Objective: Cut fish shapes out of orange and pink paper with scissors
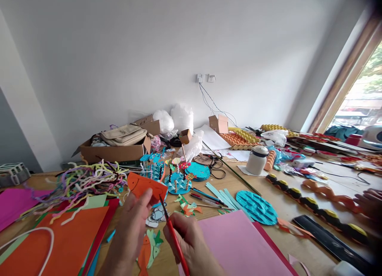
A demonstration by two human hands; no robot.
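Paper (146,185), orange and pen-marked, is pinched in our left hand (131,222) above counter (256,180). Long axis runs crosswise — right end nearer our right hand (191,242), which grips red-handled scissors (175,237), tips at lower right edge.

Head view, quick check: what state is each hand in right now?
Left hand: closed on orange paper.
Right hand: closed around red-handled scissors, tip at the paper's edge.
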